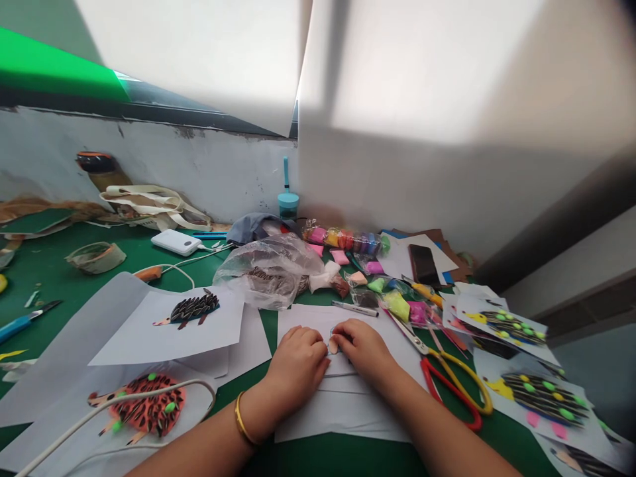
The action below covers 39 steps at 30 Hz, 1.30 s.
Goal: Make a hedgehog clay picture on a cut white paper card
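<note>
My right hand (pixel 364 346) is closed, thumb and fingers pinching a small flat peach clay piece (pixel 334 344) low over the white paper (pixel 358 404). A bit of blue outline shows on the paper beside the clay. Close by on the left, my left hand (pixel 299 361) rests on the same paper, fingers bent and held together. Its fingertips are partly hidden, so what they grip, if anything, does not show. A gold bangle (pixel 243 419) circles the left wrist.
Red-and-yellow-handled scissors (pixel 422 348) lie right of the paper, below bagged clay (pixel 397 305). A pen (pixel 355 309) lies at the paper's top edge. Hedgehog pictures (pixel 193 308) flank both sides. A white cable (pixel 144 392) crosses the left, and a craft knife (pixel 27 321) lies far left.
</note>
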Available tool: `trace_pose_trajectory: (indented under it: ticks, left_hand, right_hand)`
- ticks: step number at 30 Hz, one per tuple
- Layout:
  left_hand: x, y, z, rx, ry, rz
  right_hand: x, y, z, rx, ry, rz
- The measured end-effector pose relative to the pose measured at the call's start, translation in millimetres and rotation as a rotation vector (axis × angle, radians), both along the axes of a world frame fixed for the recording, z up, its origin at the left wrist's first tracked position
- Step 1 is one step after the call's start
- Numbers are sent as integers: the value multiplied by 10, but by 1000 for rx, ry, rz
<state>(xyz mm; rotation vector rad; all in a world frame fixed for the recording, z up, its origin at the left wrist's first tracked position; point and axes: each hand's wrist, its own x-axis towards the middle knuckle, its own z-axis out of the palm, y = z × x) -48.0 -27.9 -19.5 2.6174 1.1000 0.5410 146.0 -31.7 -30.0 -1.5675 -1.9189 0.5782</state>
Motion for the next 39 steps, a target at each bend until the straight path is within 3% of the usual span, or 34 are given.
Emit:
trace_pose_trajectory:
  ticks: [5, 9, 12, 18, 22, 34, 39]
  left_hand:
    - [1, 28, 18, -67, -135, 82]
    - [41, 58, 47, -299, -384, 236]
    - [103, 72, 48, -523, -582, 242]
    - [167, 99, 56, -709, -826, 234]
    - [152, 112, 74, -782, -895, 220]
    - [147, 116, 5, -774, -850, 214]
    - [135, 108, -2, -886, -1001, 173]
  right_hand:
    - [9, 2, 29, -31, 147, -22]
    - [-2, -26, 99, -133, 426, -28]
    - [-20, -52, 140, -183, 565, -16]
    - [-51, -79, 117, -180, 653, -14]
    - [-64, -82, 94, -189, 635, 6]
    - [-87, -110, 127, -126, 551, 10]
    - [-48, -115, 109, 14, 403, 177]
